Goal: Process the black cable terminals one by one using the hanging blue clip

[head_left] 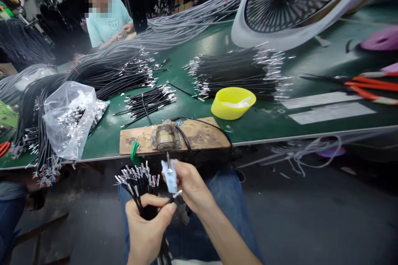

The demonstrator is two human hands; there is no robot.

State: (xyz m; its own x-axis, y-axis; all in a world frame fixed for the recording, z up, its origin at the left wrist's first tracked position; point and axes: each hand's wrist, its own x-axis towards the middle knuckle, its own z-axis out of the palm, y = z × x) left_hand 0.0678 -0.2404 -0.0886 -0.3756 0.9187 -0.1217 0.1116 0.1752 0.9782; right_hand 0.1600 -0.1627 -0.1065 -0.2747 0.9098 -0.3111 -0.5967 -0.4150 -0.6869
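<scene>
My left hand [149, 223] is closed around a bundle of black cables [139, 182], their silvery ends fanned upward. Between its thumb and index finger one cable end [176, 194] sticks out to the right. My right hand [192, 184] pinches a small light-blue piece [170, 178] just above that end; its exact kind is unclear. A thin metal shaft [168, 159] meets the top of the blue piece. It points down from a small motor-like device [166, 137] on a wooden board [202, 134] at the table's edge.
Cut black cables lie in a short pile [149, 101] and a larger pile [233, 72] on the green table [264, 122]. Nearby are a plastic bag [68, 116], yellow container [222, 109], fan [289, 0] and orange-handled scissors [370, 85]. A person [108, 25] works across the table.
</scene>
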